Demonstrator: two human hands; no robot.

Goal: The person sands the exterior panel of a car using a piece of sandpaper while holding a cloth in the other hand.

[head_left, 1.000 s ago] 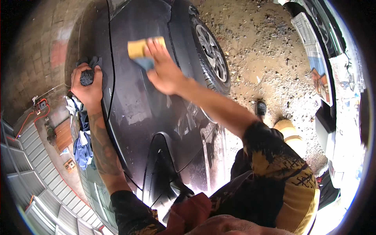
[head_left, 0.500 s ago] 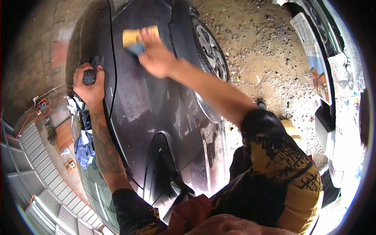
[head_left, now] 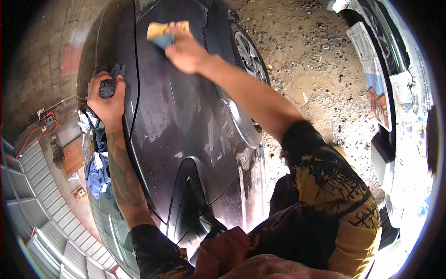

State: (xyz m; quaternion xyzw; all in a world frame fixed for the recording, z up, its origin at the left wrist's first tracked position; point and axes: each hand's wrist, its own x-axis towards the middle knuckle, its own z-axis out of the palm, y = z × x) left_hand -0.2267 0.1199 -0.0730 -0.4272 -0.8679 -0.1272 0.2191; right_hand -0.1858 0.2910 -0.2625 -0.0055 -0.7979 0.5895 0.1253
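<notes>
My right hand (head_left: 186, 52) presses a yellow and blue-grey pad (head_left: 160, 30) to the dark car panel (head_left: 162, 97), beyond a long seam's right side. The pad's yellow part stands out past my fingertips; its exact kind is hard to make out. On the left, my left hand (head_left: 108, 103) is closed round a bunched dark grey cloth (head_left: 107, 88), resting on the car's body left of the seam. Pale smears and dull patches mark the panel between my arms. The car's black side mirror (head_left: 188, 186) is close to me.
A car wheel (head_left: 249, 56) is at the right of the panel, beside wet, stony ground (head_left: 316, 88). Another vehicle with paper sheets (head_left: 367, 60) on it stands at far right. Clothes (head_left: 97, 174) hang at left, near a brick wall (head_left: 42, 60) and a red cable (head_left: 49, 132).
My right hand and the pad have moved a little farther away along the panel. My left hand with the cloth has stayed nearly in place.
</notes>
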